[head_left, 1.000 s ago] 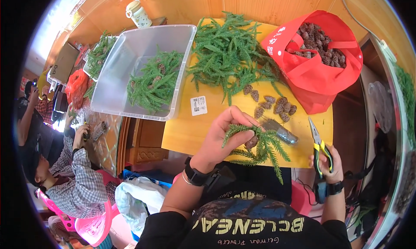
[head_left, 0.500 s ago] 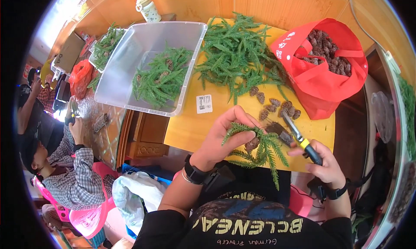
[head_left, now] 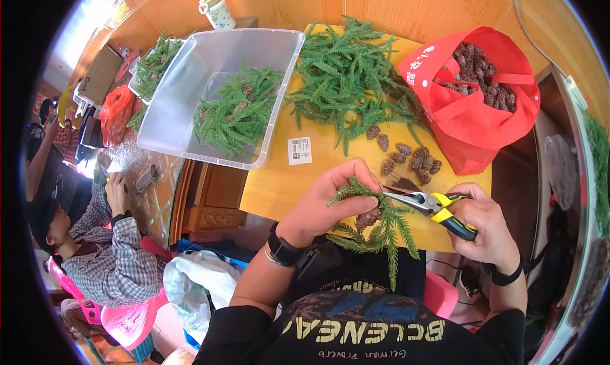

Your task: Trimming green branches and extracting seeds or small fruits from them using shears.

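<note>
Between the thumb and fingers of my left hand (head_left: 340,199) is a green artificial pine sprig (head_left: 391,231) with a brown pine cone (head_left: 367,219) among its needles. My right hand (head_left: 483,222) grips long-nose pliers (head_left: 438,207) with yellow and black handles. Their narrow jaws point left and reach the top of the sprig, close to my left fingertips; whether they pinch a wire there I cannot tell. Several loose pine cones (head_left: 422,160) lie on the yellow table (head_left: 273,196) just beyond the pliers, near a dark bundle partly hidden by the jaws.
A pile of green sprigs (head_left: 346,72) covers the far table. Left of it stands a clear plastic bin (head_left: 181,120) holding finished-looking sprigs with cones. A red bag (head_left: 457,136) full of pine cones is at right. A white label (head_left: 299,151) lies mid-table. Another person (head_left: 105,250) works at far left.
The pliers have swung left and down, and their jaws now meet the sprig. My right hand has closed round both handles. My left hand stays nearly where it was.
</note>
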### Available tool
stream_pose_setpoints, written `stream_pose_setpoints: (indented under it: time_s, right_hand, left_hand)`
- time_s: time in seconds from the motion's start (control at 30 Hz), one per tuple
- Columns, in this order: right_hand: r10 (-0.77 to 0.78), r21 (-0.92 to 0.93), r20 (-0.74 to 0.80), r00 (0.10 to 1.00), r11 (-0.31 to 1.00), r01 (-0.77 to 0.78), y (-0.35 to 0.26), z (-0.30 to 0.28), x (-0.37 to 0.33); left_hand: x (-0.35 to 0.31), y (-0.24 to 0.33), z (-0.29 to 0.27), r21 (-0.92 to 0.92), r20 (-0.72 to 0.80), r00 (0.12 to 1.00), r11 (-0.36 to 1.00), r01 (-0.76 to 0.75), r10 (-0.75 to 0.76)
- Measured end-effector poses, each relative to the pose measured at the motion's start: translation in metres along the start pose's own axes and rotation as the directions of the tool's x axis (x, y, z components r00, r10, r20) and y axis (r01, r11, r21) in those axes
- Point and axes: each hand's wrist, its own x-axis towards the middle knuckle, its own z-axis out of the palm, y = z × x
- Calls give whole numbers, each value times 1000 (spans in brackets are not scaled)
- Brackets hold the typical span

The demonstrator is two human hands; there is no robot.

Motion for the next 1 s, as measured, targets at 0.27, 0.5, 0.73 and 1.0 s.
stream_pose_setpoints:
  time_s: [0.27, 0.5, 0.73, 1.0]
  right_hand:
    - [-59, -26, 16, 998, 998, 59, 2, 0, 1]
    - [-41, -38, 4, 999, 998, 41, 5, 0, -3]
    - [18, -66, -73, 997, 998, -23, 3, 8, -9]
    - [98, -45, -157, 983, 993, -107, -8, 12, -13]
  left_hand:
    - [-1, 9, 6, -10, 3, 999, 999, 46, -46]
    - [1, 8, 7, -24, 10, 999, 999, 44, -44]
    - [2, 9, 15, -23, -43, 999, 999, -35, 34]
    - [3, 3, 24, 657, 26, 852, 633, -408, 523]
